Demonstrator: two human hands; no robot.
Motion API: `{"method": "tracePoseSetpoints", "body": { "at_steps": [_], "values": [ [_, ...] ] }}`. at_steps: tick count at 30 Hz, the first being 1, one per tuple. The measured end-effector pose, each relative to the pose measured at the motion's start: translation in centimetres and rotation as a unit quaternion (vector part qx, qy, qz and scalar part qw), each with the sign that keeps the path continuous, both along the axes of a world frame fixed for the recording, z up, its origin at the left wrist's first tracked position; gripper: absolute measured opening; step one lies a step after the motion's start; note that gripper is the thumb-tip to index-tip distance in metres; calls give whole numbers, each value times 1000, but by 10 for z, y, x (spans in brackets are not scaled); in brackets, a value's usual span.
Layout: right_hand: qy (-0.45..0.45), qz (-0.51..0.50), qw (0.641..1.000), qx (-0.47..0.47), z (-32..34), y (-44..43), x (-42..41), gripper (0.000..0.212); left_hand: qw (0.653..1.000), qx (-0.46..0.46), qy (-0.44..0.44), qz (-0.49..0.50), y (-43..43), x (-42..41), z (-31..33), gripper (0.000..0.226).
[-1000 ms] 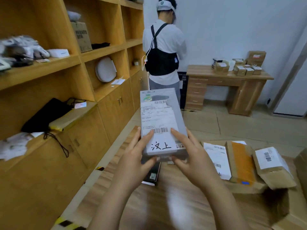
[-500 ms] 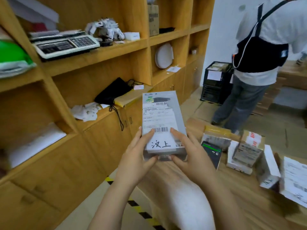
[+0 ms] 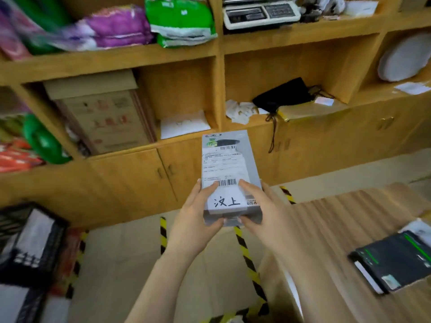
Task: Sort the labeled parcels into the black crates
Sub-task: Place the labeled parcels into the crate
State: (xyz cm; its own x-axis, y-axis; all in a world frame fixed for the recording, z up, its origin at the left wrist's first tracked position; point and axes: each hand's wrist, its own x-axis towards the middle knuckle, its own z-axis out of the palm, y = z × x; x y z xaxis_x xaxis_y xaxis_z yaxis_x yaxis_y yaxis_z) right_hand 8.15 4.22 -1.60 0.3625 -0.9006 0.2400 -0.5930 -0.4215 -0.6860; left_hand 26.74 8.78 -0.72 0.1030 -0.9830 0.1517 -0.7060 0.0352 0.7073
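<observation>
Head view: grey boxed parcel (image 3: 229, 173), white barcoded label (image 3: 221, 173).

Bare forearms (image 3: 163, 276), no sleeves

parcel (image 3: 231, 176): grey cardboard box, smooth, w/ matt white paper label
shelving (image 3: 219, 94): light wood, smooth, bit of sheen
table (image 3: 345, 234): wood w/ visible grain
pouch (image 3: 282, 95): black cloth, matt
crate (image 3: 25, 243): black plastic lattice
bags (image 3: 182, 19): glossy plastic, crinkly

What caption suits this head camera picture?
Both hands, left hand and right hand, hold a labeled grey parcel before wooden shelves.
</observation>
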Motion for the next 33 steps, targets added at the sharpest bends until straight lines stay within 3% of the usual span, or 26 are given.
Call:
{"method": "tracePoseSetpoints", "body": {
  "at_steps": [9,17,26,33],
  "values": [
    [27,237,969,70,-28,60,104,75,972,58,-4,226,138,69,-29,76],
    [83,363,924,83,-27,106,203,77,927,70,24,368,223,129,-40,76],
    [103,460,877,90,-21,167,360,75,883,34,54,465,303,248,-50,74],
    [114,489,860,92,-25,205,465,74,862,48,56,501,344,340,-54,75]
  ]
}}
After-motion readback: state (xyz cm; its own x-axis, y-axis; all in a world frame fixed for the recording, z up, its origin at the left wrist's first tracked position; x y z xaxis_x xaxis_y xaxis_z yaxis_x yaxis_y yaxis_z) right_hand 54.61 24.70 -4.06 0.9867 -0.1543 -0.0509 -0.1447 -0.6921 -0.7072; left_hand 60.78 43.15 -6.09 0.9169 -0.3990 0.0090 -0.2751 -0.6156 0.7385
